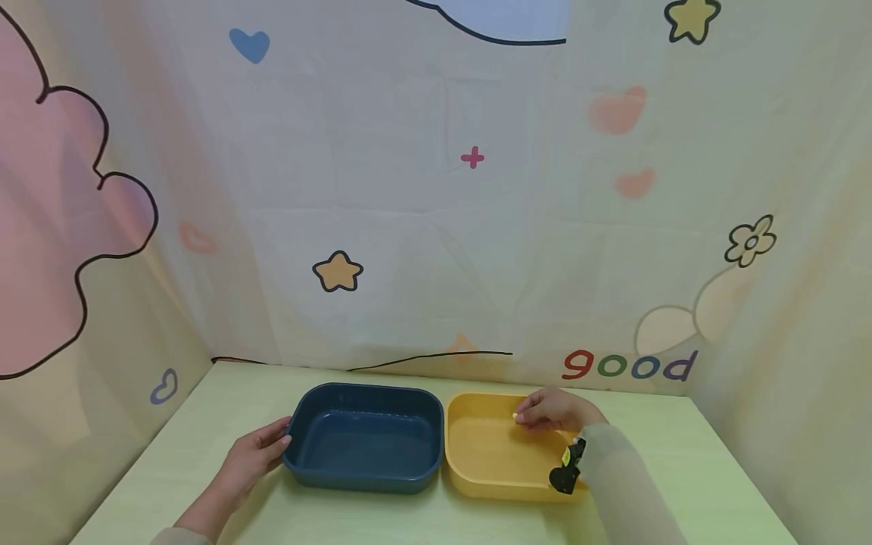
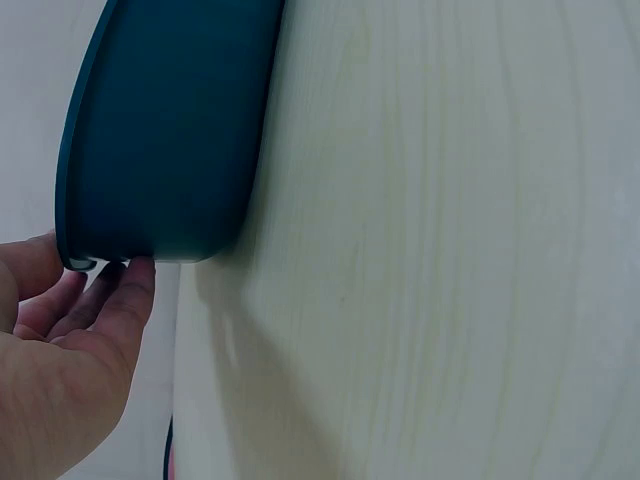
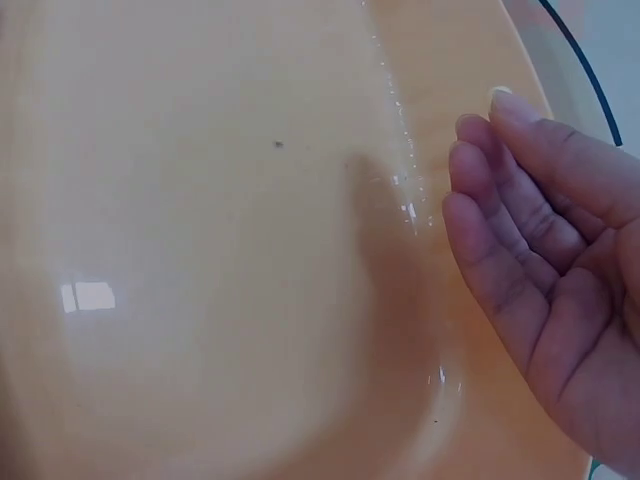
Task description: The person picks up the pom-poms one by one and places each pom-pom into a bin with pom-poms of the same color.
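Note:
My left hand (image 1: 248, 458) grips the left end of a dark blue tray (image 1: 368, 484). In the left wrist view, its thumb lies at the rim and the other fingertips (image 2: 140, 275) press the outer wall below. Over the yellow tray (image 1: 504, 490), toward its back right, my right hand (image 1: 555, 410) pinches a small pale thing (image 1: 515, 415) at the tips of thumb and forefinger. It is too small for me to tell its kind. The right wrist view shows the other fingers (image 3: 490, 250) loosely bent above the yellow floor.
Both trays stand side by side on a pale wood-grain table (image 1: 381, 522), their ends close together. A printed cloth (image 1: 409, 227) with stars, hearts and "good" hangs behind and at the sides. A black wrist device (image 1: 567, 469) overlaps the yellow tray's right end.

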Action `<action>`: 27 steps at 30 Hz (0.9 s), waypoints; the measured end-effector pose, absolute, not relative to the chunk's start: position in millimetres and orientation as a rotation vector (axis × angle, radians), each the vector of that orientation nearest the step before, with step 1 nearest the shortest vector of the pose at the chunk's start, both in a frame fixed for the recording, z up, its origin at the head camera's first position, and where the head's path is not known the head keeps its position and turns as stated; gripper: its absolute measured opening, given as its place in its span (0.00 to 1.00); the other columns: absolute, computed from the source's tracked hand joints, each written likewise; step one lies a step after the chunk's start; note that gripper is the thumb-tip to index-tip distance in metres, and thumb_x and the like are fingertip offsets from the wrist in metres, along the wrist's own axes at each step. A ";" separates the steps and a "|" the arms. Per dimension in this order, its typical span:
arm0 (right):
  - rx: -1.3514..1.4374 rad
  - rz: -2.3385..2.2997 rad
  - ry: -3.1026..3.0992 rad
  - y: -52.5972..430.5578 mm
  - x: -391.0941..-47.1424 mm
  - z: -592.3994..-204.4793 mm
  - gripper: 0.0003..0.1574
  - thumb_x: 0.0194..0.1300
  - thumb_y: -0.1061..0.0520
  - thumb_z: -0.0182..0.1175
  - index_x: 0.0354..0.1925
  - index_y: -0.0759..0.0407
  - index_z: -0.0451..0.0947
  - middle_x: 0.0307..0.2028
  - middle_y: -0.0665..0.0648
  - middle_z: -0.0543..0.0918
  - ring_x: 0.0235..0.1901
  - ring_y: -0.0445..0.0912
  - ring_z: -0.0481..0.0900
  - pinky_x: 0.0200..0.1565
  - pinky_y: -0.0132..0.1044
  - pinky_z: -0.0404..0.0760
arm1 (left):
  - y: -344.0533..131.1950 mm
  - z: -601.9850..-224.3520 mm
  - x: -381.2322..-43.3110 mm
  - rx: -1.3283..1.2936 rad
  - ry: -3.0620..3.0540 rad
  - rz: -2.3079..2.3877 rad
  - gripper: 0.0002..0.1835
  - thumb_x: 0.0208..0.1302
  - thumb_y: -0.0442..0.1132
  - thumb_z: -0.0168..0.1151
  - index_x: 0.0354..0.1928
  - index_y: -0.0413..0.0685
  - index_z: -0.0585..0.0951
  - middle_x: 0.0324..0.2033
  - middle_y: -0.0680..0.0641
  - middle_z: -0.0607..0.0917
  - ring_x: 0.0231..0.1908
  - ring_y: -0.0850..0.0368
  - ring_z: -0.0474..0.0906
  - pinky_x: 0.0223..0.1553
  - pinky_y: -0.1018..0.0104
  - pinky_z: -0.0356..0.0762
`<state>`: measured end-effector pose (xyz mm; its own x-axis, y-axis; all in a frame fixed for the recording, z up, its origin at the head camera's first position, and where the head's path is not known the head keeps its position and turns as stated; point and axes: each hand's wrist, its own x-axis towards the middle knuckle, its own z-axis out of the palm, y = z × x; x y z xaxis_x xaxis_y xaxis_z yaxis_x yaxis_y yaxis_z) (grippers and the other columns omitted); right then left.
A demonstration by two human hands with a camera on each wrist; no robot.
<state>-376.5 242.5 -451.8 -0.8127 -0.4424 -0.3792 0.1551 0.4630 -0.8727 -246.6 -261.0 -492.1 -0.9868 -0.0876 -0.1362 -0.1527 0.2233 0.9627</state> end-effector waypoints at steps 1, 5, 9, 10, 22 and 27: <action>-0.228 -1.350 2.152 241.7 -376.1 -452.1 0.07 0.71 0.66 0.62 0.44 0.69 0.83 0.32 0.48 0.89 0.33 0.39 0.86 0.46 0.33 0.91 | -261.0 -492.6 -246.8 -0.240 2.416 1.912 0.27 0.78 0.33 0.52 0.74 0.29 0.63 0.72 0.27 0.67 0.61 0.56 0.80 0.57 0.64 0.87; -0.174 -1.295 2.189 238.3 -375.9 -453.5 0.07 0.70 0.66 0.63 0.43 0.69 0.84 0.31 0.50 0.89 0.33 0.41 0.85 0.45 0.34 0.91 | -260.7 -493.2 -247.3 -0.251 2.416 1.917 0.27 0.78 0.33 0.52 0.74 0.29 0.64 0.72 0.27 0.67 0.61 0.55 0.80 0.56 0.63 0.88; -0.153 -1.221 2.185 235.0 -376.2 -452.1 0.06 0.69 0.65 0.63 0.42 0.68 0.84 0.31 0.50 0.88 0.32 0.40 0.84 0.44 0.32 0.91 | -260.9 -492.6 -247.1 -0.250 2.417 1.916 0.27 0.78 0.33 0.52 0.74 0.29 0.64 0.72 0.27 0.67 0.60 0.55 0.80 0.56 0.63 0.88; -0.152 -1.203 2.182 234.0 -376.1 -451.2 0.06 0.69 0.65 0.63 0.42 0.68 0.84 0.31 0.50 0.88 0.32 0.40 0.84 0.44 0.31 0.91 | -261.0 -492.3 -247.1 -0.249 2.418 1.916 0.27 0.78 0.33 0.52 0.74 0.29 0.64 0.72 0.27 0.67 0.61 0.54 0.80 0.57 0.62 0.88; -0.065 -1.085 2.142 224.3 -378.1 -450.3 0.04 0.70 0.64 0.63 0.36 0.61 0.84 0.28 0.50 0.85 0.30 0.40 0.82 0.42 0.29 0.90 | -260.7 -492.0 -247.2 -0.239 2.419 1.910 0.27 0.78 0.33 0.51 0.74 0.28 0.63 0.72 0.27 0.67 0.65 0.47 0.78 0.58 0.61 0.87; -0.018 -1.037 2.116 224.6 -380.4 -452.4 0.07 0.70 0.64 0.62 0.33 0.59 0.84 0.26 0.50 0.85 0.28 0.40 0.82 0.40 0.28 0.89 | -260.7 -492.9 -248.3 -0.243 2.425 1.904 0.27 0.79 0.33 0.51 0.74 0.28 0.64 0.72 0.27 0.67 0.65 0.47 0.78 0.58 0.60 0.87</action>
